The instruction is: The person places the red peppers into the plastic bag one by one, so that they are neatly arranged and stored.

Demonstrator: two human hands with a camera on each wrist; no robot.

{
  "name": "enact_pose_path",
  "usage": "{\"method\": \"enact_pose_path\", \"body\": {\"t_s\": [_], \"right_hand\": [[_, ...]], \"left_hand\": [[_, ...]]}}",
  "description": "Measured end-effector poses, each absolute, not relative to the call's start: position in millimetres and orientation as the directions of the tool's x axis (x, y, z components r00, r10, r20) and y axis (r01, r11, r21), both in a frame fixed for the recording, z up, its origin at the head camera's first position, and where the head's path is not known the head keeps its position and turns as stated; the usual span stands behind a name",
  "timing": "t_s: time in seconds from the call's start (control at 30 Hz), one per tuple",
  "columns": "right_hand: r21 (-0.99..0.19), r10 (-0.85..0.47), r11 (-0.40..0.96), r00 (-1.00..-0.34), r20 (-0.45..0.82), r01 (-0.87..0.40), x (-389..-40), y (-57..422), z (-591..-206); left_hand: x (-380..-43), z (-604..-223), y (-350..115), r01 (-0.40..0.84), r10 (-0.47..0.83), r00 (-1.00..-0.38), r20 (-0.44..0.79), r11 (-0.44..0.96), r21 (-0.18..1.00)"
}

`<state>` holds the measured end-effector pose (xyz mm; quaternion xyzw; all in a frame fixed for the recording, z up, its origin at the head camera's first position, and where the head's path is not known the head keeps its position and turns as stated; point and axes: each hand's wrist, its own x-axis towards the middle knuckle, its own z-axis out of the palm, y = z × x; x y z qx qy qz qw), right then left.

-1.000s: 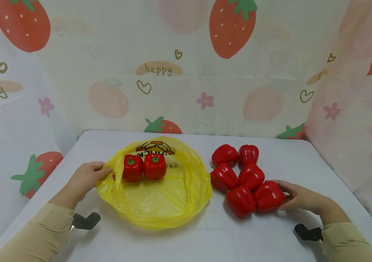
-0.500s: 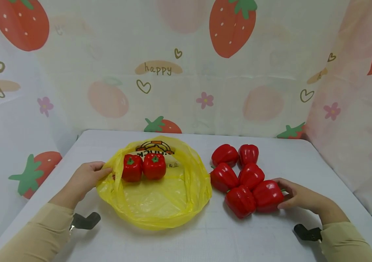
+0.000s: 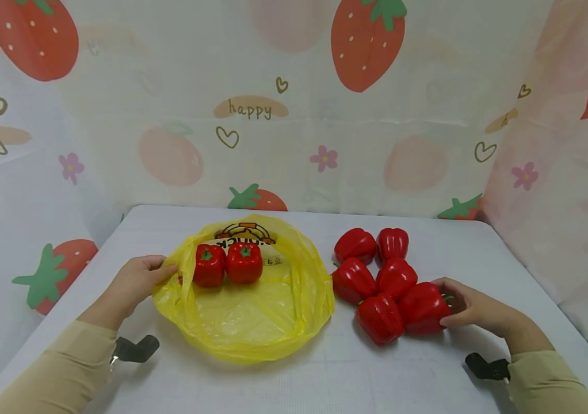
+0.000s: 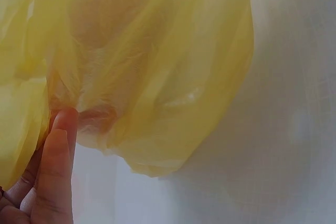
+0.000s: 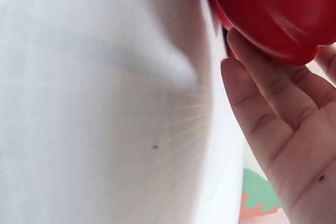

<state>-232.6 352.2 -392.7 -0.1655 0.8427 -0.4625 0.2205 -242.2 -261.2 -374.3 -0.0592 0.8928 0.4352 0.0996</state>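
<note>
A yellow plastic bag (image 3: 249,342) lies with its mouth spread, and two red bell peppers (image 3: 210,266) sit inside it, stems up. My left hand (image 3: 136,282) pinches the bag's left rim; the left wrist view shows thumb and fingers on the thin yellow film (image 4: 184,93). To the right, my right hand (image 3: 480,307) holds the nearest-right red bell pepper (image 3: 423,309) between thumb and fingers, its green stem towards the palm. In the right wrist view, fingers (image 5: 283,93) lie along the underside of that glossy pepper (image 5: 278,9), which is partly cut off.
Several more red bell peppers (image 3: 396,279) cluster right of the bag, touching one another. They lie on a white table (image 3: 320,379) whose back edge meets a strawberry-printed curtain (image 3: 356,132). Black wrist mounts (image 3: 136,349) stick out below both hands.
The pepper at my right hand has turned and tipped slightly, so its green stem now shows. My right fingers have shifted a little over it. The left hand and bag stay put.
</note>
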Motion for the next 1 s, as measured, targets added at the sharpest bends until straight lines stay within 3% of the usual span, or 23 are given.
{"method": "enact_pose_path", "body": {"t_s": [0.53,1.0], "right_hand": [[-0.855,-0.428,0.496,-0.9,-0.086,-0.153,-236.2,357.1,-368.3],[-0.827,-0.48,0.476,-0.876,0.042,-0.301,-243.7,346.9,-344.5]], "left_hand": [[-242.1,-375.6,-262.8,-0.194,-0.022,-0.973,-0.229,0.614,0.765],[-241.9,-376.1,-263.9,-0.189,-0.02,-0.975,-0.223,0.608,0.771]]}}
